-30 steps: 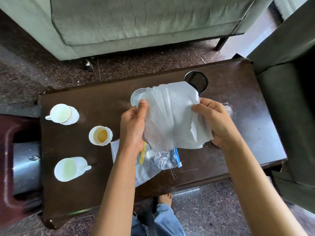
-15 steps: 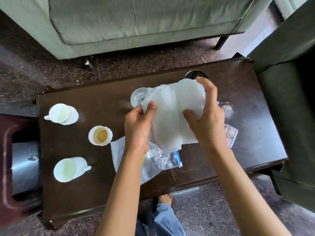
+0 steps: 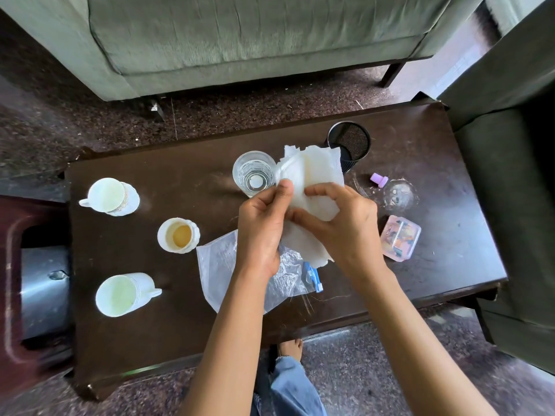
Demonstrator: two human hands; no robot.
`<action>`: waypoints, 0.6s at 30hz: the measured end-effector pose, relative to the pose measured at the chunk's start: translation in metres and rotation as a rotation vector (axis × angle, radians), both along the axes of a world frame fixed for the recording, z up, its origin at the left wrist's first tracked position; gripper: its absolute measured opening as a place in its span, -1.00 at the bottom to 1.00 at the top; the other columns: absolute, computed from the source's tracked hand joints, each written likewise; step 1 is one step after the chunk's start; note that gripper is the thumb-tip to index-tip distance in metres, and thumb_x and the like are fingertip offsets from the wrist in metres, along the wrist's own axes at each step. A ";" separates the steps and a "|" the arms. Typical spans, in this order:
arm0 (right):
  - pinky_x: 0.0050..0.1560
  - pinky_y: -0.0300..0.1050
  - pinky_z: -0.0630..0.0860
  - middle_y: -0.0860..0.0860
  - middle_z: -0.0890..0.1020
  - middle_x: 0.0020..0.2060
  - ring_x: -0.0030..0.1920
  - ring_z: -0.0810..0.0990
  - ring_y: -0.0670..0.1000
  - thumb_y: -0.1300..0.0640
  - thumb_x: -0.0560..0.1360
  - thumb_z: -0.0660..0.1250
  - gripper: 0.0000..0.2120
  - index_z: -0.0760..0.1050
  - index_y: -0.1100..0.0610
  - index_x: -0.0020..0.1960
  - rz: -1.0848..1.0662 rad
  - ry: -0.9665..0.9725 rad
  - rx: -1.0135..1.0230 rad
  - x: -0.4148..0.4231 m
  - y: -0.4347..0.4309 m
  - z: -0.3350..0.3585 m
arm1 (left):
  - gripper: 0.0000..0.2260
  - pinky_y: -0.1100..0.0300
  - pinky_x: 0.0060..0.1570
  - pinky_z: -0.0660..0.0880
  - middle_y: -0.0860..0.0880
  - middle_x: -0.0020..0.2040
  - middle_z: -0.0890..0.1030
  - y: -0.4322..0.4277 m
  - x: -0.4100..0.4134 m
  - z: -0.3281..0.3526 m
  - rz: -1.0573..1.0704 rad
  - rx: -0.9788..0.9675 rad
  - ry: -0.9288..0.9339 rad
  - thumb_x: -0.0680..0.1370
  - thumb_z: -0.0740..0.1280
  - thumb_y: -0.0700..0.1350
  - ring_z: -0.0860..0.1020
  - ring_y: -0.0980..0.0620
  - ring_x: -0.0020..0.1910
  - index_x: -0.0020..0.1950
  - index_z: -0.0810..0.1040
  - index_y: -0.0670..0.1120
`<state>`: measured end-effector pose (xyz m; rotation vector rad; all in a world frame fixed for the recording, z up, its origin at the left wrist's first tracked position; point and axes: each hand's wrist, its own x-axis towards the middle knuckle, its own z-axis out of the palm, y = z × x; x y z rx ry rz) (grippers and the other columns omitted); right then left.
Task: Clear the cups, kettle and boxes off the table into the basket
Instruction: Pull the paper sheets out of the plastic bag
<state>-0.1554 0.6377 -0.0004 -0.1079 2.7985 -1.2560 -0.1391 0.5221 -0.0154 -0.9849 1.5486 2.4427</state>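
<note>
3 white cups sit on the left part of the dark wooden table (image 3: 126, 349): a cup on a saucer (image 3: 107, 195) at the far left, a small ribbed cup (image 3: 179, 235) holding a yellowish liquid nearer the middle, and a handled mug (image 3: 123, 294) close to the near edge, all well apart from one another. A small pink plastic box (image 3: 399, 238) with colourful contents lies on the right part of the table. Above the table's middle, the left hand (image 3: 262, 228) and the right hand (image 3: 339, 228) are both closed on a folded white paper towel (image 3: 312, 175), thumbs and fingers pinching its lower half. Under the hands lies a clear zip bag (image 3: 219, 265) with a blue closure strip. A clear drinking glass (image 3: 253, 173) stands just beside the towel's left edge, and a black mesh pen holder (image 3: 350, 142) stands behind the towel's right corner. A small purple cap (image 3: 379, 179) and a clear round lid (image 3: 399, 196) lie right of the hands. A green sofa (image 3: 255, 37) is beyond the table.
</note>
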 end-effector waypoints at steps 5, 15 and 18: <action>-0.11 -0.47 0.39 -0.05 0.71 -0.14 -0.14 0.59 -0.15 0.02 0.41 0.52 -0.83 0.69 0.04 -0.03 -0.074 -0.026 -0.053 -0.001 0.001 -0.004 | -0.82 0.28 -0.35 0.52 0.02 -0.32 0.65 0.000 0.002 0.000 0.005 0.005 0.008 0.51 0.37 -0.03 0.58 0.13 -0.30 -0.19 0.67 -0.11; -0.19 -0.16 0.51 -0.07 0.71 -0.24 -0.21 0.62 -0.12 0.04 0.54 0.36 -0.84 0.70 0.05 -0.10 -0.129 -0.288 -0.304 -0.006 0.008 -0.003 | -0.83 0.32 -0.40 0.48 0.08 -0.35 0.65 -0.004 0.001 -0.005 0.014 -0.048 0.013 0.48 0.40 0.01 0.57 0.20 -0.35 -0.17 0.68 -0.07; -0.14 0.05 0.58 -0.03 0.69 -0.25 -0.16 0.68 0.05 -0.03 0.53 0.34 -0.82 0.67 0.02 -0.11 -0.146 -0.349 -0.337 -0.009 0.010 -0.001 | -0.79 0.27 -0.38 0.51 0.01 -0.30 0.67 -0.004 0.001 -0.004 -0.051 0.021 0.083 0.36 0.47 0.03 0.61 0.12 -0.32 -0.16 0.66 -0.10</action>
